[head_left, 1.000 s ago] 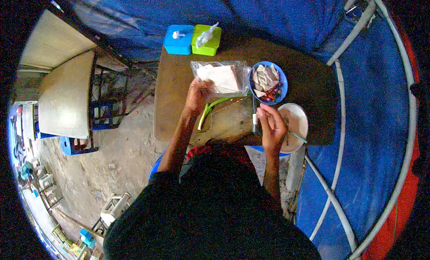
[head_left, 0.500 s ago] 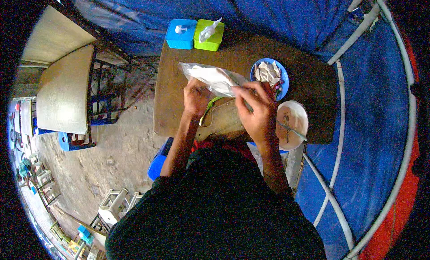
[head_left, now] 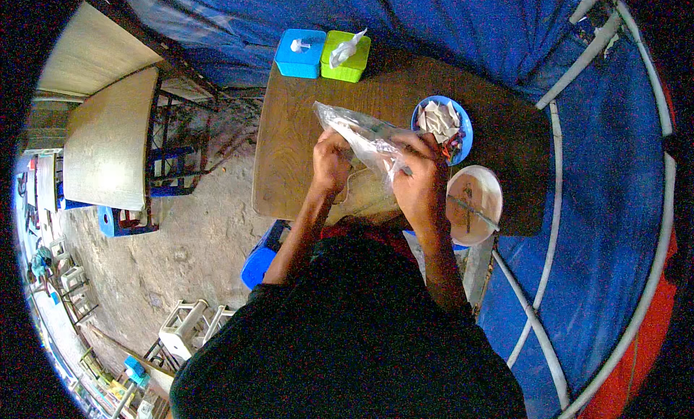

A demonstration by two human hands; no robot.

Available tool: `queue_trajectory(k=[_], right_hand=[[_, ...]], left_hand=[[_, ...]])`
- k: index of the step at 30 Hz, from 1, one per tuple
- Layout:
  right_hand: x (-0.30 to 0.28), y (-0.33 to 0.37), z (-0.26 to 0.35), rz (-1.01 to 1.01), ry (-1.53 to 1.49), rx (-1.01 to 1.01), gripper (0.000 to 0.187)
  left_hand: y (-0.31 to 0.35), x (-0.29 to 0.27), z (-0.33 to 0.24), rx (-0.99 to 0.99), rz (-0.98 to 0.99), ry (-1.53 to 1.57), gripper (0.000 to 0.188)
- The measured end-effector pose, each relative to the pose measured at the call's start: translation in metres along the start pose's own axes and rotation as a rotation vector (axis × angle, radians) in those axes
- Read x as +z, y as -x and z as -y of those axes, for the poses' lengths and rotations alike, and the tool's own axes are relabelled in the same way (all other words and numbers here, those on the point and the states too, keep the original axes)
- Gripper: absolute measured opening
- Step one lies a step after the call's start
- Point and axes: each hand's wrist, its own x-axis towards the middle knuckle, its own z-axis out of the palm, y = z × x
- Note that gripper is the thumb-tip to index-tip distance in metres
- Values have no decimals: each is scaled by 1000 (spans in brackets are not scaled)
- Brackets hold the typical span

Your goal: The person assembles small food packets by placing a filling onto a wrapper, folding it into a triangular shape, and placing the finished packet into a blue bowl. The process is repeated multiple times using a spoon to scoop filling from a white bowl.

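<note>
A crumpled clear plastic bag (head_left: 363, 135) is stretched between my two hands above the near side of the brown table. My left hand (head_left: 332, 161) is closed on the bag's near left edge. My right hand (head_left: 422, 175) pinches its right end, fingers bent over the film. Under the hands lies a pale board (head_left: 365, 199), partly hidden by my arms and body. Beyond my right hand stands a blue bowl (head_left: 466, 130) holding crumpled whitish pieces (head_left: 438, 120) and small reddish bits. Nearer, a white basin (head_left: 491, 186) has brownish contents, with a thin utensil (head_left: 472, 211) across it.
At the table's (head_left: 289, 144) far edge stand a blue tissue box (head_left: 298, 58) and a green one (head_left: 344, 61). Blue sheeting (head_left: 607, 274) with pale poles borders the right. On the left are another table (head_left: 112, 141), a blue stool (head_left: 260, 264) and a white stool (head_left: 189, 331).
The bag, which looked white and full, now appears more see-through and slopes down to the right. The green strip beside my left hand no longer shows. The whole view has shifted slightly.
</note>
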Motion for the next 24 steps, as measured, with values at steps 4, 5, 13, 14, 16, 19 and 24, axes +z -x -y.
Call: queue_trajectory(k=[4, 5, 13, 14, 16, 19, 24], right_hand=[[-6, 6, -5, -53, -51, -75, 31], [-8, 8, -6, -70, -73, -87, 32], [-21, 29, -36, -192, -227, 191, 24], [-25, 34, -40, -195, -207, 281, 20], [-27, 36, -50, -215, -201, 343, 16], [-25, 40, -58, -264, -473, 474, 15], [-21, 45, -63, -295, -522, 518, 14]], left_hand=[[-7, 17, -7, -125, -31, 52, 37], [-9, 18, -6, -128, -16, 44, 38], [-35, -64, 57, -225, -292, -456, 32], [-44, -89, 69, -207, -305, -614, 29], [-60, -138, 92, -149, -263, -700, 23], [-79, -190, 114, -132, -436, -716, 28], [-63, -138, 80, 7, -412, -1080, 47]])
